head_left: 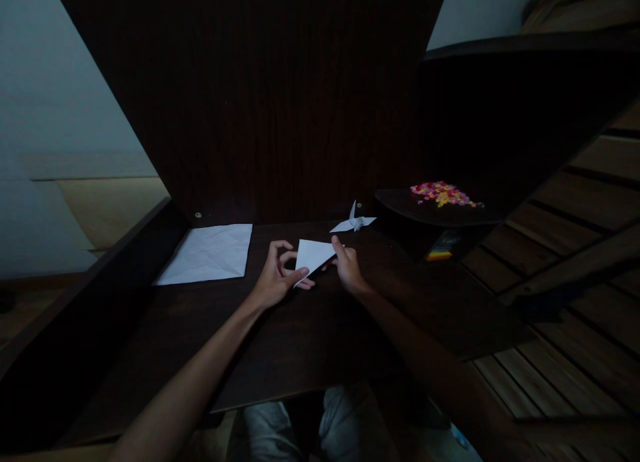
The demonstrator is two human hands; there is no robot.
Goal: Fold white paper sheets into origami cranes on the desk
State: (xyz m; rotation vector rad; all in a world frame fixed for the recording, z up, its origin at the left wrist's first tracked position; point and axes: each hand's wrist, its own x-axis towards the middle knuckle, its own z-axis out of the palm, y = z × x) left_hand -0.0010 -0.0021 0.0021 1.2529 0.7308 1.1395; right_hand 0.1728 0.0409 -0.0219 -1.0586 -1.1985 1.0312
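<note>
A folded piece of white paper (313,254), roughly triangular, is held up a little above the dark desk. My left hand (278,275) grips its lower left side, thumb in front and fingers behind. At its right corner my right hand (347,265) pinches it, with the thumb on top; the other fingers are partly hidden. Beyond my right hand a white folded paper crane (354,223) rests on the desk near the back panel. Flat on the desk to the left lies a creased sheet of white paper (207,252).
A dark desk (280,355) has a tall back panel (280,115) and a raised left side (100,295). On the rounded corner shelf (400,199) at right sits a pile of small pink, red and yellow pieces (444,194). Wooden slats (575,315) stand farther right.
</note>
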